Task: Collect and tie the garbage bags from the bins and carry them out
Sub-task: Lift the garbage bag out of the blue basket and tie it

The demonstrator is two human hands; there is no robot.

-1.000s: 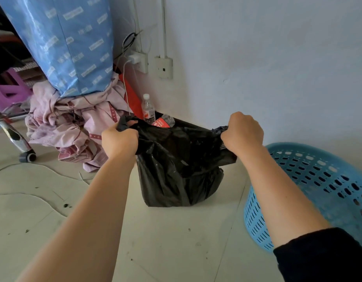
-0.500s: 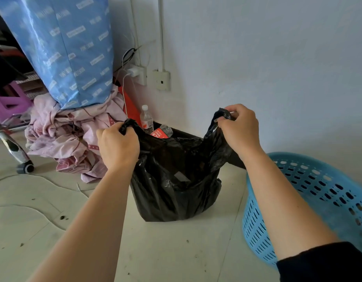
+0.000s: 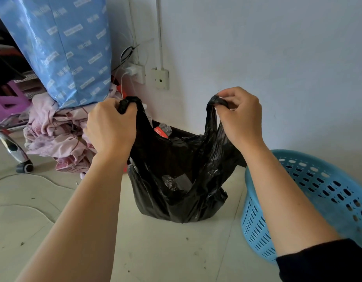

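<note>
Pale floor (image 3: 172, 253) runs up to a white wall (image 3: 277, 58), and the black garbage bag (image 3: 176, 180) stands on it close to that wall. The left hand (image 3: 110, 127) has its fingers curled tight round the bag's left handle. The right hand (image 3: 240, 117) pinches the right handle between thumb and fingers, and the two handles are held up and apart so the mouth gapes. A blue basket (image 3: 318, 190) sits just beside the bag's right edge, and a heap of pink cloth (image 3: 54, 135) lies near its left. Open floor lies in front, toward the person.
</note>
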